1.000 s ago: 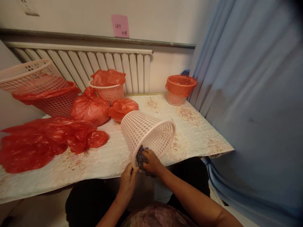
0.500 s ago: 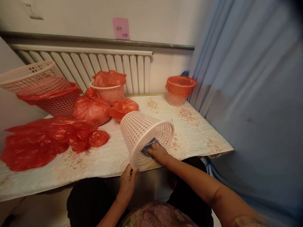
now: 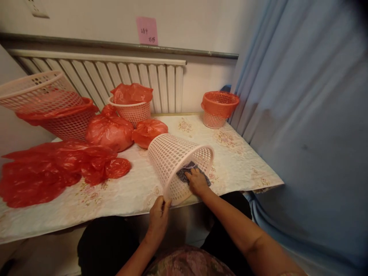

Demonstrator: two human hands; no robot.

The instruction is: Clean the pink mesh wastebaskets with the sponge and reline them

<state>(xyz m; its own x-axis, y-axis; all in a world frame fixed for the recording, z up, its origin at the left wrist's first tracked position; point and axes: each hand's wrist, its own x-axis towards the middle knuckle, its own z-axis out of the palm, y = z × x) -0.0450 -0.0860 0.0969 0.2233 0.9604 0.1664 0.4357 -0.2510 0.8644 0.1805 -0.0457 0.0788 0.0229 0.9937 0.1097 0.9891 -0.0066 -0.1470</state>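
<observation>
Holding the rim: the left hand (image 3: 159,211) pinches the basket (image 3: 169,153) at the near left of its mouth, thumb and fingers closed narrow over the edge.
Basket: on its side on the table (image 3: 244,165), by the near edge, ahead of both hands.
Long axis: slanting from the base, far and left, to the mouth, near and right.
Mouth: turned toward the near right, the side from which the right arm comes in.
Right hand: holding the dark cloth (image 3: 183,175) under bent fingers at the mouth; the thumb's place is hard to tell.
Cloth: bunched low in the mouth, toward its right side; whether its right end lies over the rim cannot be told.
Nearer hand: the right is nearer the open middle of the mouth and farther from the body; the left sits nearer, at the rim's lowest corner.
Between the hands: the near part of the rim, with the left hand to its left and the right hand farther right.
Small red bag (image 3: 149,132): just beyond the base, on the far left.
Loose red bags (image 3: 48,172): heaped left, well apart from both hands.
</observation>
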